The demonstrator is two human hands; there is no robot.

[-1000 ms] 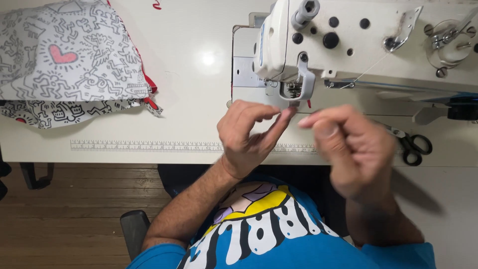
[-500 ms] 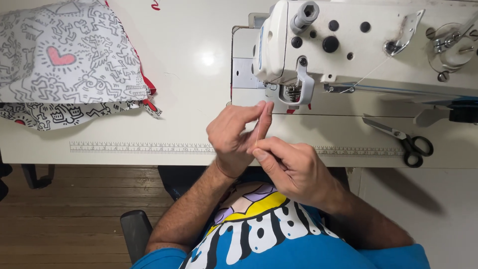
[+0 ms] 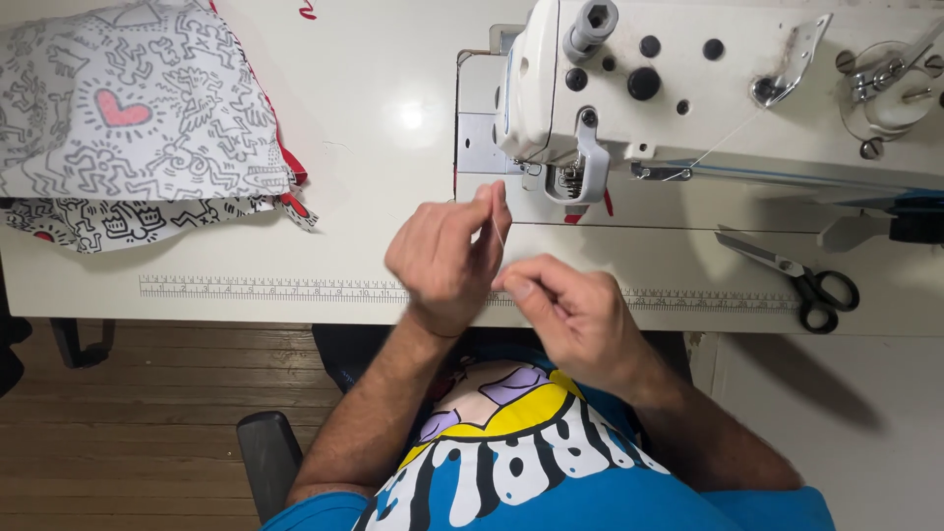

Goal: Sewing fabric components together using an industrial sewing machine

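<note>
White thread (image 3: 499,228), a fine pale strand, is pinched upright between the thumb and fingertips of the left hand (image 3: 447,258), just in front of the needle area of the sewing machine (image 3: 708,88). The right hand (image 3: 575,315) sits just beside it, lower and nearer the body, thumb and forefinger pressed together as if gripping the strand's lower end; it is so thin here that I cannot be sure where it ends. Both hands hover over the front edge of the cream table (image 3: 374,128), above the printed ruler strip (image 3: 275,288).

By my reading, this is the threading step: the thread is drawn taut between the two hands, close to the presser foot (image 3: 568,182), not yet through the needle. The move that follows would call for a steady tip, a stiff short end and a careful line-up with the needle's eye, since the gap there is tight.

Off to the left lies a folded piece of white fabric (image 3: 138,108) with black doodle figures and a pink heart, red edging showing. Black-handled scissors (image 3: 801,280) rest on the table at the right, well apart from the hands.
</note>
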